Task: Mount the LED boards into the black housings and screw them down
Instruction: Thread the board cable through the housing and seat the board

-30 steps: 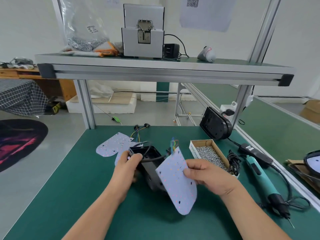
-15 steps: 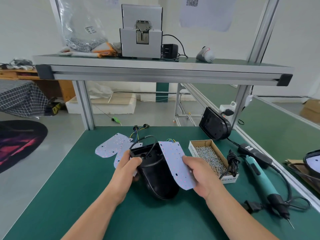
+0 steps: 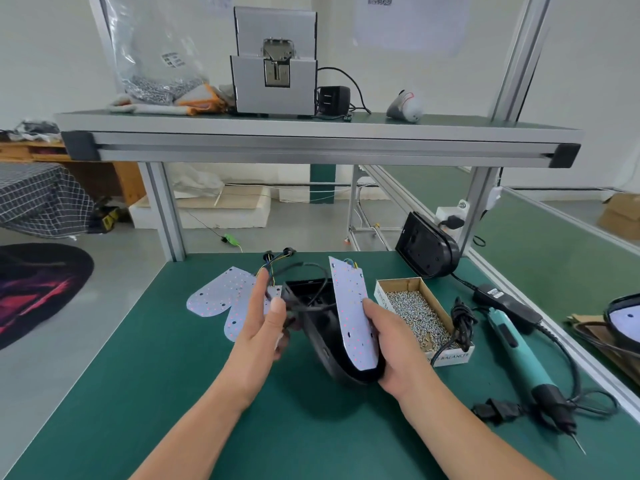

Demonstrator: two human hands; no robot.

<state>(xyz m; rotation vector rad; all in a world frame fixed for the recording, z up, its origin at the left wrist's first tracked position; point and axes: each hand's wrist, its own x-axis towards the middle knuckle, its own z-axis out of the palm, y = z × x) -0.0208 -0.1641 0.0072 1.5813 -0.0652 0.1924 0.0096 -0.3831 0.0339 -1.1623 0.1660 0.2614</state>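
Centre of frame, over green bench mat (image 3: 173,393): black oval plastic housing (image 3: 322,341), tilted on edge. Its left rim is pinched by left hand (image 3: 263,320), thumb on top, index finger straight. Its rounded lower end is cupped by right hand (image 3: 391,344), thumb clamping white red-dotted LED board (image 3: 349,313) against the opening.

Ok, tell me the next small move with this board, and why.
Probably sweep the black cable out of the black housing with the left hand: it loops across the open cavity, and the LED board in the right hand stands tilted at the rim.
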